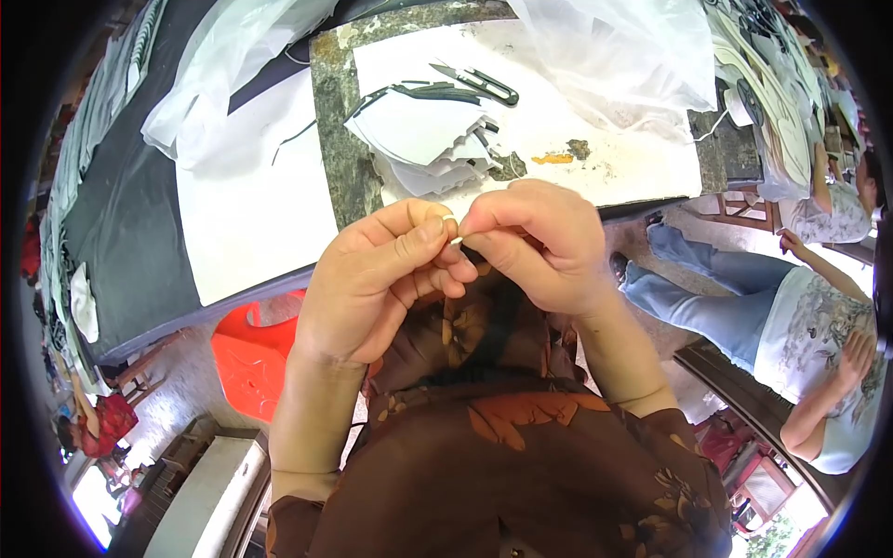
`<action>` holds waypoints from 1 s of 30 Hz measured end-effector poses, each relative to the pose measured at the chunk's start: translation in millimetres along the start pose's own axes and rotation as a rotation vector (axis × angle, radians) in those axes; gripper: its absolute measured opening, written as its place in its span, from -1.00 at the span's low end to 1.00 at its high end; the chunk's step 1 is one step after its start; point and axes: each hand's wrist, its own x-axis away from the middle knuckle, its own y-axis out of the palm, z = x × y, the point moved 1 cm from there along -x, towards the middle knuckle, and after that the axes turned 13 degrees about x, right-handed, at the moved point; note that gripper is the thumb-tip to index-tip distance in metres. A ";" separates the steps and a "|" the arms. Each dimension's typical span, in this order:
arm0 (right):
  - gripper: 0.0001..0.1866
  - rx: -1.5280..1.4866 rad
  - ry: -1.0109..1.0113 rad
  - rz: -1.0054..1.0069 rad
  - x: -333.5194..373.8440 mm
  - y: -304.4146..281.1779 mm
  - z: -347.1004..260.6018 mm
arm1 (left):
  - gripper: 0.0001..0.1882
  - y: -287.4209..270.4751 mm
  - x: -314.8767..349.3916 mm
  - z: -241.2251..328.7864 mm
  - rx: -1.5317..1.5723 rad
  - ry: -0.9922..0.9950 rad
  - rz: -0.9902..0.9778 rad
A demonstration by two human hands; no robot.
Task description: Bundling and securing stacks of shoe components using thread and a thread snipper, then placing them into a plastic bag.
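My left hand and my right hand meet in front of my chest, just off the near edge of the table. The thumb and forefinger of each are pinched together, fingertips almost touching. A tiny whitish bit shows between the fingertips; it is too small to name. The left hand's other fingers curl loosely below. Beyond the hands lies an uneven stack of white cut pieces with black strips along the far edge. Black-handled thread snips rest behind the stack, blades pointing left.
White sheets cover parts of the dark table. Crumpled clear plastic lies at the back, and a bundle of pale strips at the right. A red plastic stool stands below left. Another person in jeans is at the right.
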 end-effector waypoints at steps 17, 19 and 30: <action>-0.78 0.634 -0.418 0.201 -12.3 -1.8 -6.3 | -0.93 14.2 -1.3 -27.6 -0.825 0.927 0.154; -0.79 0.751 -0.491 0.285 -12.0 -1.5 -5.4 | -0.93 18.5 -6.9 -29.3 -0.874 0.993 0.177; -0.84 0.615 -0.389 0.416 -4.0 -0.8 -7.3 | -0.89 50.2 -3.0 -26.9 -0.411 0.592 0.136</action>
